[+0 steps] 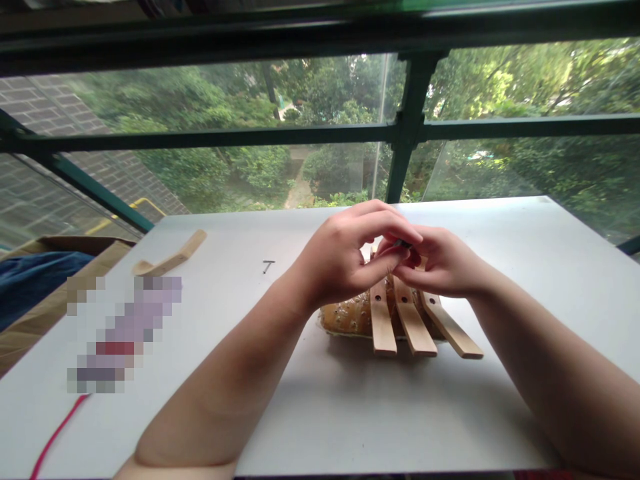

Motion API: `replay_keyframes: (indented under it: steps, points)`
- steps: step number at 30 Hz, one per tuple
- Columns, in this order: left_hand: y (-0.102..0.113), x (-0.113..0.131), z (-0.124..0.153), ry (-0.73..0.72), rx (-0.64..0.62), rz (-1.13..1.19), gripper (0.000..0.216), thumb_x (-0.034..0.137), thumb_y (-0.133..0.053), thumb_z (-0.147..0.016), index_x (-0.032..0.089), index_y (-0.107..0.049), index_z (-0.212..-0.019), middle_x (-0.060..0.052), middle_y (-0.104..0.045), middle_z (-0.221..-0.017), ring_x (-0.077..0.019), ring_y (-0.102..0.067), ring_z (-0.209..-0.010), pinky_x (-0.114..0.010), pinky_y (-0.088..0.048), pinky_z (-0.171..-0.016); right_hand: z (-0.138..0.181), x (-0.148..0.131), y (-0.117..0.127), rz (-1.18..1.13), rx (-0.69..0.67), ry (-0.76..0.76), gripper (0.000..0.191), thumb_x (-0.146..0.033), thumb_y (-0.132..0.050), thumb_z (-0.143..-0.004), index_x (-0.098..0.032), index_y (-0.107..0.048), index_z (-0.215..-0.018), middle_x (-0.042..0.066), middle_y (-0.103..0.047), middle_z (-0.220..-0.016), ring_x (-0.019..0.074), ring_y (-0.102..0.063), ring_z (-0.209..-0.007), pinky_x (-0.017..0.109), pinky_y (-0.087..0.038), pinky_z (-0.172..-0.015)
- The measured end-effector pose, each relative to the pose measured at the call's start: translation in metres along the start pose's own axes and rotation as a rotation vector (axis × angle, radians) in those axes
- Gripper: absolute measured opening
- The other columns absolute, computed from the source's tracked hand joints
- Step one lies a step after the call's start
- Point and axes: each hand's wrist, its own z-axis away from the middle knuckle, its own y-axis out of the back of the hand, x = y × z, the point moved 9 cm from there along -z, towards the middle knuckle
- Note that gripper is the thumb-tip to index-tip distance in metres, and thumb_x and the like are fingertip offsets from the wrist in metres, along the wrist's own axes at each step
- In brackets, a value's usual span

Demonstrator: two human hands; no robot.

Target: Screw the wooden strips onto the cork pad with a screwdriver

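My left hand (345, 250) and my right hand (440, 260) meet above a brown, speckled, loaf-shaped thing (345, 318) with a shiny, clear-looking covering. Fingers of both are closed around a small dark item (403, 245), mostly hidden between them; I cannot make out its kind or which hand bears it. Three bent pale wooden pieces (384, 328) lie against the loaf-shaped thing, their lower ends jutting toward me. Each has a dark round spot, a hole or a screw head. My hands cover their upper ends.
Two thin metal screws or nails (269, 266) lie on the white table (310, 400), left of my hands. Farther left are another bent wooden piece (173, 258), a blurred-out item (133, 327) and a red cord (57, 430). Beyond the table's far edge stands a green-framed window (410, 100).
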Motion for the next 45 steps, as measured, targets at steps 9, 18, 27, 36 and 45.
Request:
replay_keyframes:
  steps: [9, 18, 27, 36, 45]
  points:
    - [0.000, -0.003, 0.002, 0.045, -0.020, -0.017, 0.023, 0.006, -0.060, -0.083, 0.020, -0.069, -0.099, -0.001, -0.075, -0.103, -0.0149, -0.067, -0.095, -0.030, -0.051, -0.087, 0.003, 0.007, 0.001, -0.050, -0.020, -0.035, 0.033, -0.011, -0.067, -0.079, -0.019, -0.068, -0.111, 0.003, -0.069, -0.088, 0.0162, -0.063, -0.075, 0.025, -0.050, -0.064]
    - [-0.002, -0.003, 0.002, 0.033, -0.014, -0.012, 0.023, 0.006, -0.060, -0.083, 0.018, -0.067, -0.101, -0.004, -0.072, -0.107, -0.0149, -0.065, -0.095, -0.030, -0.052, -0.084, 0.003, 0.009, 0.003, -0.092, 0.025, -0.012, 0.027, -0.015, -0.070, -0.081, -0.017, -0.066, -0.107, 0.005, -0.067, -0.091, 0.0156, -0.061, -0.076, 0.026, -0.049, -0.064]
    - [0.000, -0.004, 0.002, 0.032, 0.003, -0.027, 0.022, 0.008, -0.061, -0.083, 0.018, -0.066, -0.103, -0.004, -0.070, -0.102, -0.0141, -0.063, -0.089, -0.030, -0.052, -0.083, 0.003, 0.012, 0.003, -0.100, 0.066, -0.047, 0.026, -0.019, -0.073, -0.079, -0.018, -0.066, -0.105, 0.002, -0.063, -0.081, 0.0150, -0.057, -0.070, 0.027, -0.046, -0.063]
    - [0.001, -0.002, 0.002, 0.020, 0.019, -0.023, 0.023, 0.009, -0.060, -0.083, 0.019, -0.066, -0.104, -0.004, -0.071, -0.103, -0.0144, -0.063, -0.089, -0.030, -0.052, -0.081, 0.002, 0.012, 0.005, -0.178, 0.099, -0.028, 0.028, -0.026, -0.076, -0.079, -0.019, -0.068, -0.104, 0.002, -0.062, -0.080, 0.0153, -0.057, -0.070, 0.027, -0.047, -0.060]
    - [0.000, -0.001, 0.001, 0.023, -0.001, -0.030, 0.023, 0.008, -0.060, -0.083, 0.019, -0.067, -0.102, -0.004, -0.071, -0.101, -0.0146, -0.064, -0.089, -0.030, -0.052, -0.083, 0.002, 0.010, 0.005, -0.111, 0.078, -0.038, 0.026, -0.025, -0.076, -0.077, -0.020, -0.068, -0.101, 0.003, -0.064, -0.081, 0.0190, -0.061, -0.077, 0.029, -0.051, -0.062]
